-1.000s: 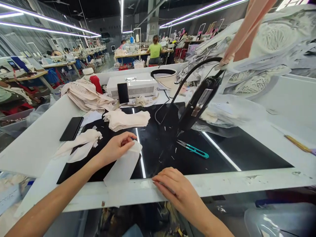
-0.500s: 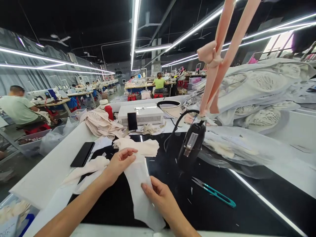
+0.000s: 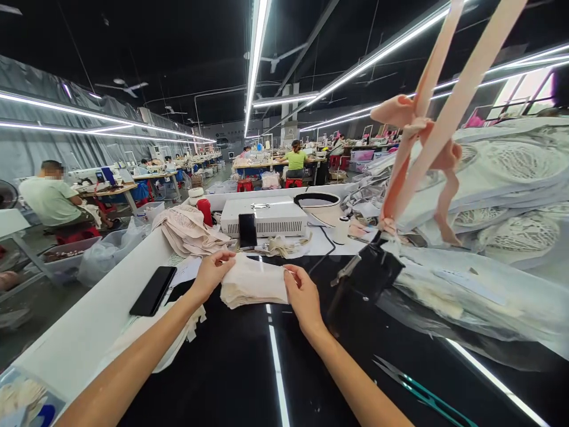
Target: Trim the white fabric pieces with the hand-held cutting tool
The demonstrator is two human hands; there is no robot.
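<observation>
A pale fabric piece [image 3: 258, 274] lies spread over a stack of similar cream pieces [image 3: 237, 298] on the black tabletop. My left hand [image 3: 213, 274] pinches its upper left corner between thumb and fingers. At the opposite end, my right hand [image 3: 306, 296] has its thumb and fingertips closed on the right edge. Whether the fingers also grip layers beneath, I cannot tell. More loose white pieces [image 3: 171, 344] lie under and beside my left forearm.
Teal-handled thread snips [image 3: 427, 394] lie at the lower right. A black device [image 3: 373, 270] hangs from knotted pink straps [image 3: 411, 160] right of my right hand. A black phone [image 3: 153, 290] is at the left, a white box [image 3: 262, 216] behind, and bagged pieces [image 3: 453, 290] at the right.
The single pale piece, held over the front of the table before, now lies on the stack. Both hands moved with it, the right one farther up and away. The hanging device swung and my view shifted.
</observation>
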